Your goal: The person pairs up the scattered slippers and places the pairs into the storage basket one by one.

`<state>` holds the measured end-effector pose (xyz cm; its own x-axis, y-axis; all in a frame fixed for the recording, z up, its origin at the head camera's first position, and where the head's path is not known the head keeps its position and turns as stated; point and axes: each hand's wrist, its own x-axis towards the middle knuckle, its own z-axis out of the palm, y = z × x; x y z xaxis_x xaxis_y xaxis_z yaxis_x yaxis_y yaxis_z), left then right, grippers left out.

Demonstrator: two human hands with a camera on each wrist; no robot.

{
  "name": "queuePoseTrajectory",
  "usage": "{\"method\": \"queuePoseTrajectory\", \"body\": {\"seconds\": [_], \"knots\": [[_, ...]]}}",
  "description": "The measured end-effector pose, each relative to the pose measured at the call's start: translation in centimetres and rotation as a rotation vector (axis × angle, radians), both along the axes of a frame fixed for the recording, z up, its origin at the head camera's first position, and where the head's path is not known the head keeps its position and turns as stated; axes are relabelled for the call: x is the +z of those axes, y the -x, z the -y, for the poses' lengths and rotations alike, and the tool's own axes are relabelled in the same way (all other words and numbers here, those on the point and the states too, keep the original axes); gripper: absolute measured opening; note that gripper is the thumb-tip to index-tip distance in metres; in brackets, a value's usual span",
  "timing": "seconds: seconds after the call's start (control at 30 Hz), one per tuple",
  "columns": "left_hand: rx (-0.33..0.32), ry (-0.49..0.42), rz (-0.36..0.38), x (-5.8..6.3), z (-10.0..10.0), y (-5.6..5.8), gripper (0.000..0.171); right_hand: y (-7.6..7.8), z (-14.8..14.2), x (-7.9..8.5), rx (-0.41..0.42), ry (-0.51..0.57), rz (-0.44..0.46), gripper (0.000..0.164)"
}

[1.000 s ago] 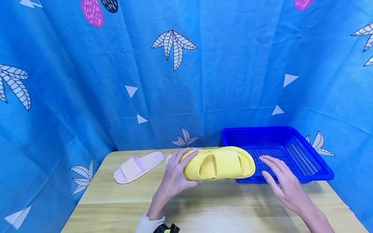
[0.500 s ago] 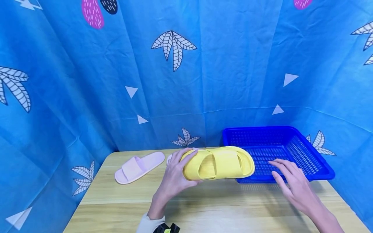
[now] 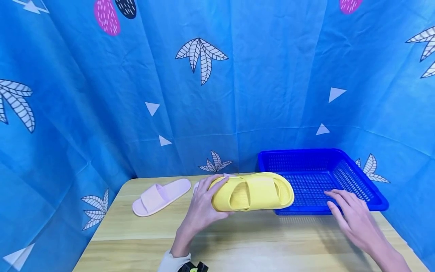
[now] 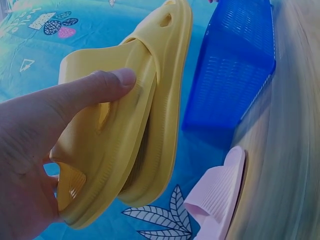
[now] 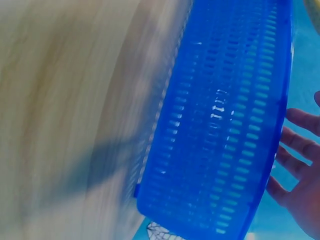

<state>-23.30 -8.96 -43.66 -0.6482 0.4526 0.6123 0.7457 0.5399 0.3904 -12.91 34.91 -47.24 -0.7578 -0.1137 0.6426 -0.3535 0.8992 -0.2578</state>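
Observation:
My left hand (image 3: 202, 207) grips a pair of yellow slippers (image 3: 263, 192) at one end, above the table. In the left wrist view the two are tucked into each other, and the thumb presses along the side of the nearer yellow slipper (image 4: 112, 145). My right hand (image 3: 358, 223) holds nothing, its fingers loosely spread over the near side of the blue plastic basket (image 3: 302, 151). The right wrist view has those fingertips right at the basket's rim. Further left, a pink slipper (image 3: 154, 198) lies on the table.
A second pale slipper (image 3: 196, 185) shows only as a sliver behind my left hand. The basket stands at the table's back right, its slotted front wall (image 5: 220, 115) facing me. A patterned blue curtain (image 3: 217, 105) closes off the back and sides of the wooden table (image 3: 136, 245).
My right hand has moved right and slightly down, away from the yellow slippers and along the basket's near side. The left hand and slippers have stayed almost still.

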Motion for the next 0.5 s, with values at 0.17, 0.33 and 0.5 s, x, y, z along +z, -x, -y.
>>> {"method": "queuePoseTrajectory", "body": {"seconds": [0.17,0.33,0.5], "knots": [[-0.008,-0.003,-0.012,-0.2,-0.1,0.2,0.099,0.1,-1.0,-0.7,-0.024,-0.015,0.007,0.027],[0.012,0.009,-0.003,-0.4,-0.1,0.2,0.100,0.3,-1.7,-1.2,-0.044,-0.031,0.030,0.022],[0.002,0.011,0.016,-0.5,-0.3,0.3,0.099,0.2,-2.3,-1.7,-0.080,-0.050,0.039,0.017]]}}
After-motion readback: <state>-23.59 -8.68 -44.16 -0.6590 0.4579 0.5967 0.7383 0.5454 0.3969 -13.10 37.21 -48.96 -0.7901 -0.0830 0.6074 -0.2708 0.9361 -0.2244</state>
